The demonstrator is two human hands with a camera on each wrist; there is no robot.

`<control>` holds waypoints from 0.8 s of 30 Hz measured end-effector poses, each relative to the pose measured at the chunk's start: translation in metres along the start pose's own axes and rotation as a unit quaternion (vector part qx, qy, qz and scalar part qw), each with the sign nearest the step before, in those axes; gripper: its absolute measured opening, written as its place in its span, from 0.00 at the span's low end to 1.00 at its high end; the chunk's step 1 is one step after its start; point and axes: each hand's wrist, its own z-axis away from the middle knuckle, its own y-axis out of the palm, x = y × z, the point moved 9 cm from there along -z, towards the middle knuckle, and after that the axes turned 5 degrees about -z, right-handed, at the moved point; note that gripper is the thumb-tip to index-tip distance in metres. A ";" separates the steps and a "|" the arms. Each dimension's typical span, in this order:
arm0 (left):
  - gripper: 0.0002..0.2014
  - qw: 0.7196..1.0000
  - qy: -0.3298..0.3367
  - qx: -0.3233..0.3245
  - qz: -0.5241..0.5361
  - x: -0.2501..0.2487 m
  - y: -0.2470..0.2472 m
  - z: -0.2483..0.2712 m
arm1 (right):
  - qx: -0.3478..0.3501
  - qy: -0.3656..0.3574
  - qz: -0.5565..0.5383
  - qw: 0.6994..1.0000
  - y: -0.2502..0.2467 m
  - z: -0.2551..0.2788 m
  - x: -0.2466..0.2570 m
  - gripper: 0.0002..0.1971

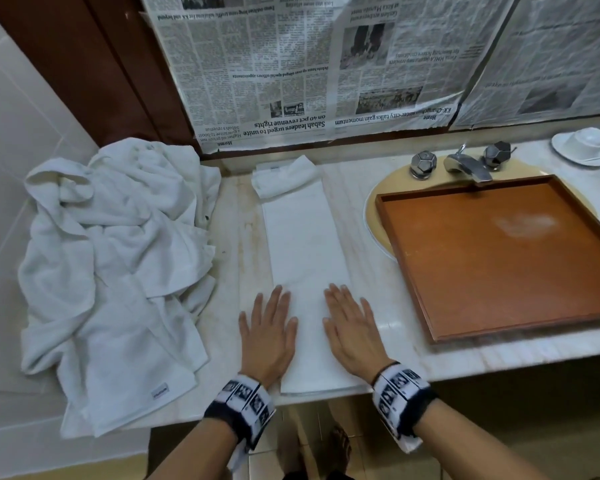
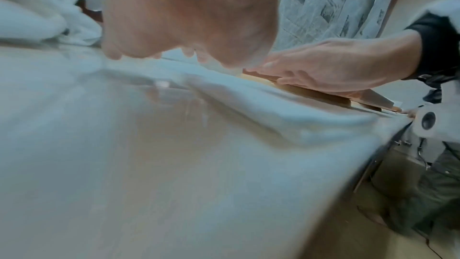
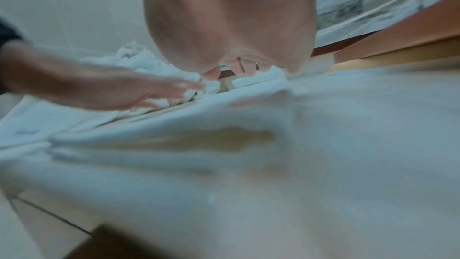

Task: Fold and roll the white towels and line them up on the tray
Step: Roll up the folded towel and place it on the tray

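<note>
A white towel (image 1: 303,244) lies folded into a long narrow strip on the marble counter (image 1: 371,271), running from the front edge toward the wall, its far end crumpled. My left hand (image 1: 269,329) lies flat with straight fingers across the strip's near left edge. My right hand (image 1: 352,327) lies flat on its near right edge. Both palms press down; neither holds anything. An orange-brown wooden tray (image 1: 499,258) sits to the right over the sink, with no towel on it. In the left wrist view the right hand (image 2: 331,66) lies flat on the towel (image 2: 174,145).
A heap of unfolded white towels (image 1: 118,265) covers the counter's left end. Chrome taps (image 1: 465,162) stand behind the tray. A white cup and saucer (image 1: 584,145) sit at the far right. Newspaper (image 1: 309,64) covers the wall behind. The counter's front edge is just below my wrists.
</note>
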 end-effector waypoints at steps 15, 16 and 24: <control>0.31 1.000 0.020 0.010 -0.020 0.000 0.010 -0.010 | -0.002 -0.018 0.069 0.997 0.023 0.012 -0.024 0.30; 0.30 0.999 0.037 0.027 -0.027 -0.006 0.017 -0.004 | -0.002 -0.023 0.074 0.997 0.029 0.017 -0.022 0.30; 0.34 0.998 0.041 0.029 -0.025 0.005 0.012 0.026 | -0.046 0.036 0.045 0.997 0.005 0.055 -0.036 0.28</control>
